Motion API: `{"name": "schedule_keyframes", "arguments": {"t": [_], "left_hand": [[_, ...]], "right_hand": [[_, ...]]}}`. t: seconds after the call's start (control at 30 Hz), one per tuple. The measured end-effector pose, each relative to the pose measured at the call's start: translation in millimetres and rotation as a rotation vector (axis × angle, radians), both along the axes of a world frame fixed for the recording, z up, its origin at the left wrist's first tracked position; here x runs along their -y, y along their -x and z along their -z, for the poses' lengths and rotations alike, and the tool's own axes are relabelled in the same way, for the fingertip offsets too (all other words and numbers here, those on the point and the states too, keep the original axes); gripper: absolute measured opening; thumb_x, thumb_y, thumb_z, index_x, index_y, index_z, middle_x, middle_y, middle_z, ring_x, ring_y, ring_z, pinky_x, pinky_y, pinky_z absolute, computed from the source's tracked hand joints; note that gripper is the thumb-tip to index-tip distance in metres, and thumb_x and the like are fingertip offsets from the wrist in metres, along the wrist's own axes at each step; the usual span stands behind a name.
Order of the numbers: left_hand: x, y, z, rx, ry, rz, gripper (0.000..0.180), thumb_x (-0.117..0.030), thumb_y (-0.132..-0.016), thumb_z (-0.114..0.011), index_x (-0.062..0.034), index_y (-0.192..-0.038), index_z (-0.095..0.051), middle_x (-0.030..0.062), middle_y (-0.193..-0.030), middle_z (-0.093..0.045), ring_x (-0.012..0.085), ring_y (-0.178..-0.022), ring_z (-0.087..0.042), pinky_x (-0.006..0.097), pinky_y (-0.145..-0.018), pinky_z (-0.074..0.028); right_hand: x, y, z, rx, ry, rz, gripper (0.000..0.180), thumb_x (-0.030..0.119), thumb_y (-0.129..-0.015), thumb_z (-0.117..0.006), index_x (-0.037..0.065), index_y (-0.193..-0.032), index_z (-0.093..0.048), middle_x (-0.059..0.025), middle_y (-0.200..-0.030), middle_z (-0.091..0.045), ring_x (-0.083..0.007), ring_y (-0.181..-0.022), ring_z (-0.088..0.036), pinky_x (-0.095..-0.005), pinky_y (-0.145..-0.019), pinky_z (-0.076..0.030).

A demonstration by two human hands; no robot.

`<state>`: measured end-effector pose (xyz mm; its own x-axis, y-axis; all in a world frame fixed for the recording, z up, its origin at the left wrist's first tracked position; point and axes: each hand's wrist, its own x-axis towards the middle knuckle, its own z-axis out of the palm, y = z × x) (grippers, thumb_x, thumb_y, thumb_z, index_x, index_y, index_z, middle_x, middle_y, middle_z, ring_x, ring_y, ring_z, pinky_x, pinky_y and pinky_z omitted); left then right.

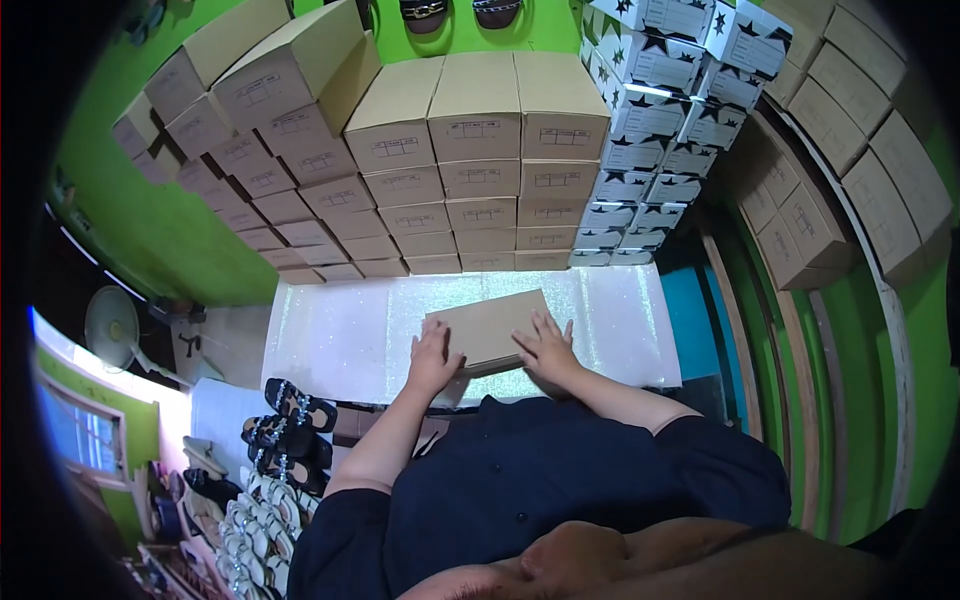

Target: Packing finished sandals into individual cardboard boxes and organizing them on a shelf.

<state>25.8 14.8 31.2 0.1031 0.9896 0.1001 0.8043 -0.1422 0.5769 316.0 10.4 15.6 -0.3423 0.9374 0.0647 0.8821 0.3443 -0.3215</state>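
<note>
A closed brown cardboard box (487, 322) lies flat on the white, glittery tabletop (345, 335) in front of me, turned slightly. My left hand (432, 358) rests at its left end, fingers stretched out along the edge. At the box's right end is my right hand (547, 352), its fingers spread, with fingertips on the lid. Neither hand is wrapped around the box. What the box contains is hidden.
Brown shoeboxes (475, 140) stand stacked along the table's back, with white star-patterned boxes (640, 110) at their right. More boxes (800, 225) sit on right-hand shelves. Black sandals (290, 425) and white sandals (260, 530) are piled at lower left, near a fan (112, 325).
</note>
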Motion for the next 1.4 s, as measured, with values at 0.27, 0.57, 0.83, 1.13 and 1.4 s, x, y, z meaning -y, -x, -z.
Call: {"name": "schedule_keyframes", "arguments": {"t": [0.27, 0.57, 0.83, 1.13, 1.4], "left_hand": [[-31, -40, -9, -0.452, 0.159, 0.359, 0.089, -0.047, -0.08, -0.072, -0.0062, -0.151, -0.036, 0.0119, -0.16, -0.032, 0.0283, -0.149, -0.029, 0.055, -0.119, -0.022], [-41, -46, -17, -0.68, 0.119, 0.408, 0.106, -0.058, -0.07, -0.076, -0.0035, -0.151, -0.034, 0.0123, -0.158, -0.036, 0.0277, -0.145, -0.036, 0.051, -0.118, -0.026], [-74, -48, -116, -0.457, 0.104, 0.306, 0.036, -0.041, -0.087, -0.063, -0.0113, -0.106, -0.072, 0.0146, -0.11, -0.07, 0.0328, -0.102, -0.065, 0.055, -0.112, -0.034], [-76, -35, -45, -0.558, -0.186, 0.035, 0.088, -0.026, -0.084, -0.068, -0.0164, -0.158, -0.021, 0.0133, -0.165, -0.014, 0.0345, -0.15, -0.021, 0.057, -0.119, -0.02], [-40, -20, -16, -0.619, 0.186, 0.113, 0.091, -0.035, -0.085, -0.068, -0.0171, -0.159, -0.018, 0.0101, -0.166, -0.012, 0.0295, -0.152, -0.016, 0.058, -0.121, -0.012]], "right_hand": [[24, 4, 14, -0.02, -0.163, -0.147, 0.033, 0.034, -0.083, -0.071, 0.034, -0.117, -0.072, -0.0137, -0.157, -0.033, -0.0439, -0.146, -0.024, -0.0818, -0.106, -0.008], [19, 3, 13, 0.112, -0.279, -0.265, 0.018, 0.028, -0.084, -0.068, 0.019, -0.098, -0.074, -0.0109, -0.16, -0.03, -0.0396, -0.149, -0.019, -0.0808, -0.106, -0.008], [13, 2, 20, 0.03, -0.439, -0.306, 0.007, 0.017, -0.08, -0.064, 0.01, -0.08, -0.066, -0.0106, -0.162, -0.027, -0.0388, -0.15, -0.019, -0.0785, -0.108, -0.01], [17, 3, 5, 0.006, -0.195, -0.436, 0.012, 0.022, -0.078, -0.07, 0.012, -0.076, -0.063, -0.0122, -0.16, -0.03, -0.0414, -0.15, -0.016, -0.0802, -0.108, -0.007], [-6, -11, 1, 0.006, -0.138, 0.016, 0.032, 0.027, -0.083, -0.069, 0.022, -0.113, -0.073, -0.0117, -0.151, -0.043, -0.0362, -0.147, -0.026, -0.0801, -0.108, -0.004]]}}
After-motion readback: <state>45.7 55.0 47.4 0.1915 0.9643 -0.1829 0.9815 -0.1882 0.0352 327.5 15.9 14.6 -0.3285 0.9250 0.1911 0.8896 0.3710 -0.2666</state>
